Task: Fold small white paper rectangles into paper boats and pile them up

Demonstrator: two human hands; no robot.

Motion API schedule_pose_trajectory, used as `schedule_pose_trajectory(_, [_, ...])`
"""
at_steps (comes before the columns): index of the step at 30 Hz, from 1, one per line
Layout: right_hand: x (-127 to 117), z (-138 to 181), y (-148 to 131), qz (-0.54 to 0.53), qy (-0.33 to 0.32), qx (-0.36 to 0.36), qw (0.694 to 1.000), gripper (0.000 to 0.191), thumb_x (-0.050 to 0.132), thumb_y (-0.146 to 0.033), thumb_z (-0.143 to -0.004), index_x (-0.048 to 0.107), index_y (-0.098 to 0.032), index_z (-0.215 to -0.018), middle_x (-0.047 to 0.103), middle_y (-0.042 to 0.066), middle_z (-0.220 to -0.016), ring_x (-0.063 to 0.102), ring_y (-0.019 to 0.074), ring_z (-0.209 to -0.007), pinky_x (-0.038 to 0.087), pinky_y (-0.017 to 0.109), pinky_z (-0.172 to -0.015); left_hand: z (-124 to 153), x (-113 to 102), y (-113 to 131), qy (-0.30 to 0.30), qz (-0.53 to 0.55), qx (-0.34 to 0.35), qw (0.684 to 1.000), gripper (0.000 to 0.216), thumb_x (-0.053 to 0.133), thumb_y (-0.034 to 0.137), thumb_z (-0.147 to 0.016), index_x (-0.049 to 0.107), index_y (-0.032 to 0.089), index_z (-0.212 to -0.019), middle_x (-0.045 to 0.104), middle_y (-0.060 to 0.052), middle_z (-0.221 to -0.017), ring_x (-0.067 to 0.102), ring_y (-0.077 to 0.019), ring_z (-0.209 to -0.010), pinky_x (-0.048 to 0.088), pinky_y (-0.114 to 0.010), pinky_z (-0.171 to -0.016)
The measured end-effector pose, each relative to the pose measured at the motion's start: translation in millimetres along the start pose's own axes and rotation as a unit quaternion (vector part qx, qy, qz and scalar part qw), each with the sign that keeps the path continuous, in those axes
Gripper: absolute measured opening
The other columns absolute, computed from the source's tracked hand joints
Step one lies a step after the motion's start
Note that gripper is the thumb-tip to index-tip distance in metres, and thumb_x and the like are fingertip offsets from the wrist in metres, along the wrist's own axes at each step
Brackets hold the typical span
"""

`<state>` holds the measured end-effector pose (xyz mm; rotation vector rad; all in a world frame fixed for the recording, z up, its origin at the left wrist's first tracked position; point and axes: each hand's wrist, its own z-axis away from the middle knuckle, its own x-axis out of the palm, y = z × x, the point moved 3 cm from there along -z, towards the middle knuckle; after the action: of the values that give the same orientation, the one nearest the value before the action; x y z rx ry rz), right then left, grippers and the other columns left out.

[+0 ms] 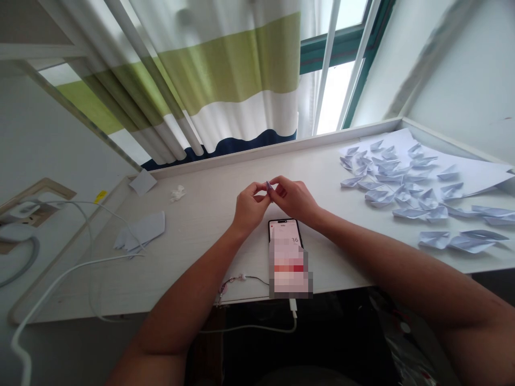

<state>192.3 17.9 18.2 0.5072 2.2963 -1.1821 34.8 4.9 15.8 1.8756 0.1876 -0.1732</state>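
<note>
Bright daylight glares through the window; edges bend, corners blur.

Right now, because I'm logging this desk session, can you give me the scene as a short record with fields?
Hands: left hand and right hand together pinch a small pale-purple folded paper piece
Below them: black smartphone lying flat, screen lit
Right side: many pale folded paper boats spread out
Left side: stack of pale pointed paper sheets; white charging cable
Surface: white table
Behind: green-and-white striped fabric curtain
</note>
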Motion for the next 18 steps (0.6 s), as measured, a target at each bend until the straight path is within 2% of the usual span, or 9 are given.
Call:
schedule_pose_trajectory(3, [1.5,-1.4,1.8,-0.005,-0.007,0.010,1.000,0.009,0.064,-0.026,-0.103,0.070,-0.023,-0.107,0.080,0.003,-0.078,0.074,0.0217,-0.069,0.052,0.034,-0.072,0.0,-0.5,1.1,-0.005,-0.033,0.010,0.999,0.019,0.086,0.029,-0.084,0.077,0.020,-0.098,0.083,-0.006,-0.099,0.080,-0.0210,-0.078,0.063,-0.032,-0.074])
schedule_pose_trajectory(8, [4.1,-1.8,-0.2,0.036,-0.004,0.029,0.999,0.011,0.066,-0.022,-0.099,0.070,-0.022,-0.109,0.080,0.004,-0.079,0.074,0.0238,-0.070,0.049,0.035,-0.069,0.4,-3.3,2.2,0.005,-0.072,0.020,0.997,0.016,0.084,0.021,-0.085,0.080,0.021,-0.101,0.082,-0.005,-0.087,0.076,-0.0205,-0.070,0.058,-0.033,-0.073])
schedule_pose_trajectory(12, [10.3,-2.7,-3.3,0.056,-0.007,0.040,0.998,0.014,0.066,-0.023,-0.099,0.068,-0.022,-0.112,0.081,0.005,-0.081,0.074,0.0255,-0.071,0.047,0.034,-0.066,-0.2,-5.4,4.3,0.020,-0.096,0.036,0.995,0.019,0.077,0.016,-0.089,0.082,0.023,-0.105,0.083,-0.004,-0.090,0.076,-0.0216,-0.073,0.057,-0.035,-0.075])
schedule_pose_trajectory(15, [13.8,-3.5,-2.2,0.067,-0.009,0.047,0.997,0.014,0.064,-0.021,-0.099,0.067,-0.022,-0.112,0.082,0.007,-0.085,0.075,0.0264,-0.073,0.048,0.035,-0.067,-2.3,-5.9,4.1,0.030,-0.099,0.044,0.994,0.015,0.077,0.015,-0.087,0.082,0.024,-0.099,0.080,-0.002,-0.081,0.073,-0.0206,-0.071,0.057,-0.035,-0.078])
schedule_pose_trajectory(18, [13.9,-3.5,-0.4,0.057,-0.009,0.049,0.997,0.015,0.062,-0.020,-0.100,0.067,-0.023,-0.113,0.082,0.007,-0.087,0.075,0.0269,-0.076,0.051,0.037,-0.070,-5.5,-6.1,-0.3,0.042,-0.067,0.005,0.997,0.006,0.082,0.020,-0.086,0.081,0.022,-0.091,0.079,-0.003,-0.081,0.072,-0.0192,-0.068,0.058,-0.034,-0.073])
